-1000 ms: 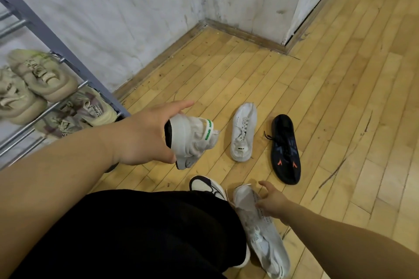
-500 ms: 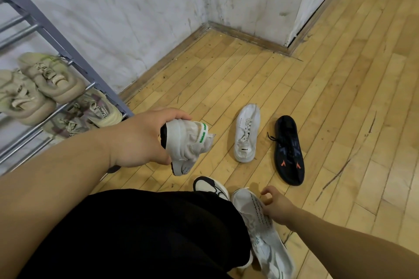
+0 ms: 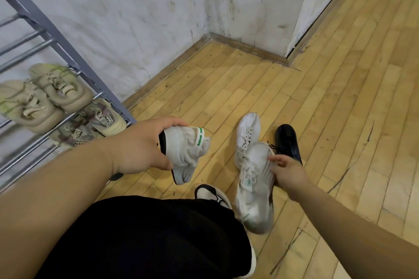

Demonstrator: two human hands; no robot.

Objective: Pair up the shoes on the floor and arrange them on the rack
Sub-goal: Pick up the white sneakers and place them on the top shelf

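Note:
My left hand [image 3: 140, 146] grips a white sneaker with green lettering [image 3: 186, 152] by its heel, toe hanging down above the floor. My right hand [image 3: 286, 169] holds a second white sneaker with green marks [image 3: 255, 186] by its side, raised off the floor and tilted. On the floor behind it lie another white sneaker [image 3: 247, 133] and a black shoe [image 3: 288, 140], both partly hidden by the raised shoe and my hand. The grey metal shoe rack [image 3: 56, 38] stands at the left with a beige pair [image 3: 45, 95] on one shelf and a grey pair [image 3: 90, 124] on the shelf below.
My own white and black shoe [image 3: 212, 195] pokes out below my black shorts [image 3: 147, 240]. A scuffed white wall [image 3: 147, 18] and its baseboard corner close off the back. Wooden floor [image 3: 340, 108] stretches to the right.
My right hand has closed on the white sneaker near my foot and lifted it off the floor, toward the other shoes. My left hand keeps its sneaker almost in place.

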